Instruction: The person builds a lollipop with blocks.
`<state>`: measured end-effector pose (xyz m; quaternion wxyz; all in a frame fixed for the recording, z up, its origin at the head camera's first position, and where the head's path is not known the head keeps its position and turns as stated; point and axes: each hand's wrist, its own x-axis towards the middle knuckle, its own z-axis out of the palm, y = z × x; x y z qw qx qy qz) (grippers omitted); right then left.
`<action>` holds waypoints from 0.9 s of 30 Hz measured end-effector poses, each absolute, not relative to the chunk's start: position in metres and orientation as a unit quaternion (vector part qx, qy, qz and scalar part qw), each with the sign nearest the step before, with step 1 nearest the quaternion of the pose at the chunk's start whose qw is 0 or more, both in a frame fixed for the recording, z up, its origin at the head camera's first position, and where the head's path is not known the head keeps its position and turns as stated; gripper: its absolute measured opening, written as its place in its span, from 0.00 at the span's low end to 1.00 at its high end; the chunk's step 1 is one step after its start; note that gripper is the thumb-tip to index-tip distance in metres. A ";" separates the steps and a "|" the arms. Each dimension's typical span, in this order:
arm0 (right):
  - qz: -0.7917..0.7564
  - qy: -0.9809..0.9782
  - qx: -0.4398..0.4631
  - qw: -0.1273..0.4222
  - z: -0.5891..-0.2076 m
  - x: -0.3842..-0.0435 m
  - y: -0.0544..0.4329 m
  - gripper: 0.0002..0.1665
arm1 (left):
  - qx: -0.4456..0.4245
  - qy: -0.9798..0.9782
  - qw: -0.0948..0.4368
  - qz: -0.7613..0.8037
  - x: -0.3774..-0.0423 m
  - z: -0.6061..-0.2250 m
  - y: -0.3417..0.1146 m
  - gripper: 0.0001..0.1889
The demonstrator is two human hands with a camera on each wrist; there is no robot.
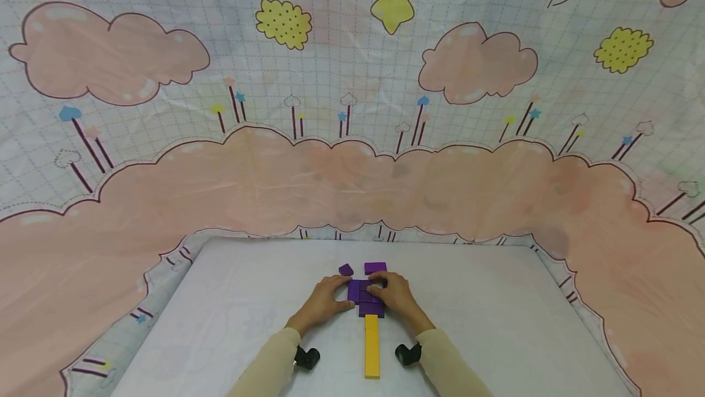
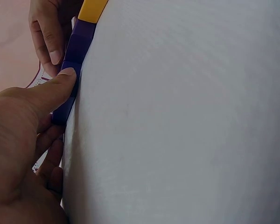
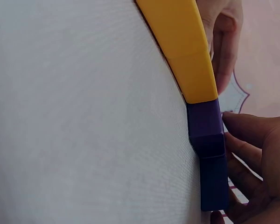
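Observation:
Flat purple blocks lie together in a cluster on the white tabletop. My left hand spans the upright purple block on the cluster's left, thumb at its near end and fingers at its far end. In the left wrist view the thumb presses that block's end. From the other side my right hand grips a purple block at the cluster's right, partly hidden under its fingers. A long yellow strip of blocks runs from the cluster toward me.
Beyond the hands lie a small angular purple block and a purple rectangular block. The white tabletop ends at the back against a cloud-patterned cloth. A dark wrist device sits at each sleeve.

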<state>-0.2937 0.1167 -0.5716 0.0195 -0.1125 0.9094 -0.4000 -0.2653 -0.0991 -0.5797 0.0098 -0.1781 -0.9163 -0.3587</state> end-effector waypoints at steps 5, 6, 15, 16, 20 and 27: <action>-0.401 0.909 -0.115 0.022 -0.573 -0.294 0.118 0.15 | -0.173 -0.917 0.005 -0.359 -0.265 -0.580 -0.099 0.33; -0.402 0.908 -0.115 0.024 -0.573 -0.294 0.118 0.15 | -0.171 -0.917 0.003 -0.360 -0.265 -0.580 -0.099 0.33; -0.438 0.890 -0.126 0.021 -0.567 -0.292 0.122 0.14 | -0.168 -0.919 0.002 -0.356 -0.264 -0.579 -0.099 0.34; -0.444 0.887 -0.126 0.020 -0.566 -0.291 0.123 0.13 | -0.168 -0.920 0.002 -0.354 -0.263 -0.579 -0.099 0.34; -0.460 0.879 -0.123 0.014 -0.557 -0.290 0.126 0.13 | -0.166 -0.920 0.000 -0.355 -0.263 -0.578 -0.100 0.34; -0.463 0.875 -0.141 -0.011 -0.538 -0.293 0.128 0.13 | -0.166 -0.917 -0.003 -0.362 -0.264 -0.578 -0.100 0.35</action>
